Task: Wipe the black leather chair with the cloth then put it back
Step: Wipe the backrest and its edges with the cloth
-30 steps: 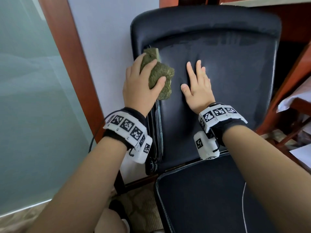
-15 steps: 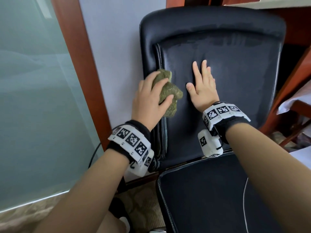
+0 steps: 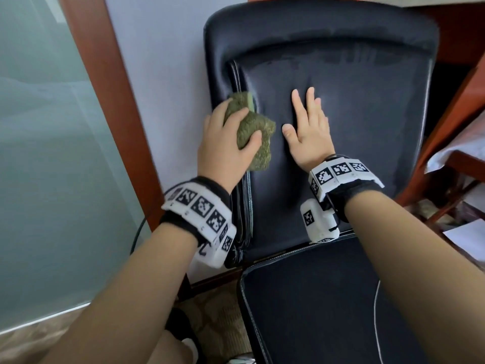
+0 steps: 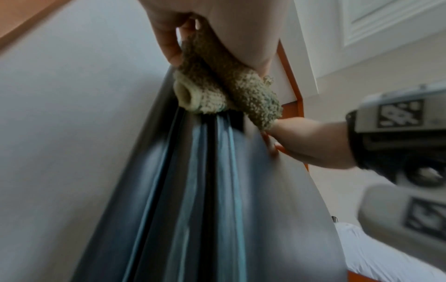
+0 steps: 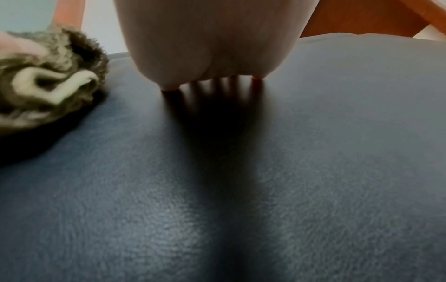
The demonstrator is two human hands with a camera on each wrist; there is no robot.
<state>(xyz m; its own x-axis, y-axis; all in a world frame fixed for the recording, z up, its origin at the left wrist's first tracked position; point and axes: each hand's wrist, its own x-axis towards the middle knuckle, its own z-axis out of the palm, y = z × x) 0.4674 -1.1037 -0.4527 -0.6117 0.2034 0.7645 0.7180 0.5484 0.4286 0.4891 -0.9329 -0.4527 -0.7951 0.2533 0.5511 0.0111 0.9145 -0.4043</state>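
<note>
The black leather chair (image 3: 362, 106) faces me, its backrest upright and its seat (image 3: 315, 306) below. My left hand (image 3: 225, 143) grips a bunched olive-green cloth (image 3: 252, 130) and holds it against the backrest's left seam. The cloth (image 4: 226, 82) hangs from my curled fingers in the left wrist view and shows at the left of the right wrist view (image 5: 46, 85). My right hand (image 3: 309, 130) lies flat on the middle of the backrest (image 5: 313, 152), fingers straight and pointing up.
A white wall (image 3: 162, 74) and a wooden door frame (image 3: 110, 101) with frosted glass (image 3: 47, 153) stand left of the chair. Wooden furniture (image 3: 456, 106) with white papers (image 3: 462, 151) crowds the right side. Patterned carpet (image 3: 220, 311) lies below.
My left hand slid the cloth down the backrest's left edge and then back up a little. The right hand stayed flat on the backrest.
</note>
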